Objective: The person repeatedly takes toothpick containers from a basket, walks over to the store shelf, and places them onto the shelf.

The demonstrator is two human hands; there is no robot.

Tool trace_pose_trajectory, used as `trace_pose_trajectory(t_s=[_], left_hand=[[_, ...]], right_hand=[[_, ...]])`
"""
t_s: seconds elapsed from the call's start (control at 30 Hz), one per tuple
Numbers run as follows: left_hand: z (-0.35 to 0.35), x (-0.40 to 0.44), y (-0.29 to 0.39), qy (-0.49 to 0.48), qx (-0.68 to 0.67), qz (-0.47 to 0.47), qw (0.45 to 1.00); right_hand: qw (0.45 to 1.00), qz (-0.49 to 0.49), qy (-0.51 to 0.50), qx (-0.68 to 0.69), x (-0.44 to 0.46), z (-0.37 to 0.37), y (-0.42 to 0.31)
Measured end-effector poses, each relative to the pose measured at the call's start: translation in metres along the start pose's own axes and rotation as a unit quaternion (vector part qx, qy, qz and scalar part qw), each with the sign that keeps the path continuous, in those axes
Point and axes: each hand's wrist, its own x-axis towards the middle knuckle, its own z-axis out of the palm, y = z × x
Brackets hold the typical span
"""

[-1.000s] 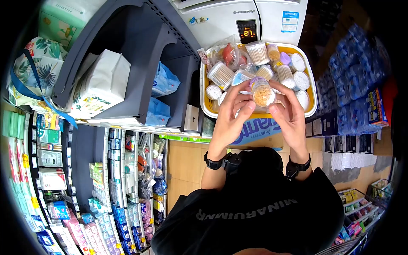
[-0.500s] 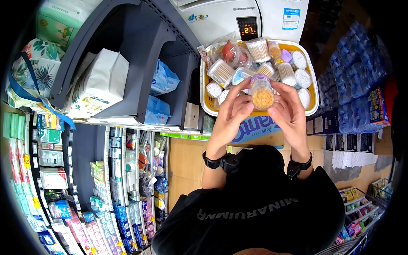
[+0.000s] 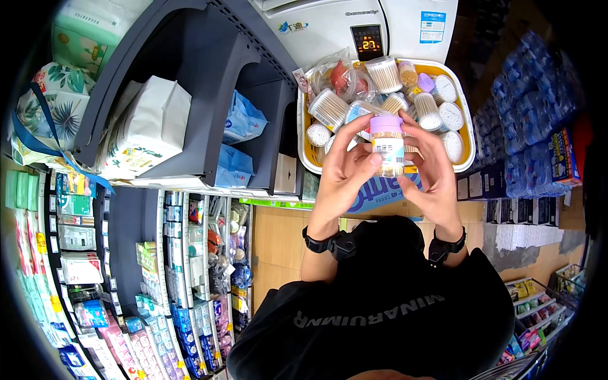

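Observation:
Between my two hands is a small clear toothpick jar [image 3: 387,147] with a purple lid and a printed label facing up. My left hand [image 3: 350,166] grips it from the left, thumb pressed on the label. Curled round the right side of the jar, my right hand [image 3: 434,166] has its fingers at the lid and its thumb near the base. Just beyond the hands stands a white and yellow basket [image 3: 467,149], filled with several round tubs of cotton swabs [image 3: 384,75]. A clear bag with a red item [image 3: 342,75] lies at its back left.
A white appliance [image 3: 329,25] with a lit display stands behind the basket. Grey shelving [image 3: 218,63] with white packs [image 3: 152,126] and blue packs [image 3: 244,120] is at left. Wrapped bottles [image 3: 532,114] are stacked at right. Stocked shelves [image 3: 190,272] run along the lower left.
The toothpick jar has been tilted from its end facing me to nearly lengthwise, so its label and purple lid now show. Both hands stay in about the same place.

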Motion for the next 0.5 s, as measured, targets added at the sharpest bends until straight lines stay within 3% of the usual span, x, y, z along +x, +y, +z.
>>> trace_pose_trajectory(t_s=[0.33,0.5], left_hand=[[-0.011,0.000,-0.017,-0.010,-0.030,-0.012,0.999],[-0.010,-0.001,-0.010,-0.011,-0.123,-0.095,0.988]], right_hand=[[0.999,-0.039,-0.012,-0.024,0.001,0.003,-0.004],[0.997,-0.050,-0.023,-0.053,0.002,0.004,-0.004]])
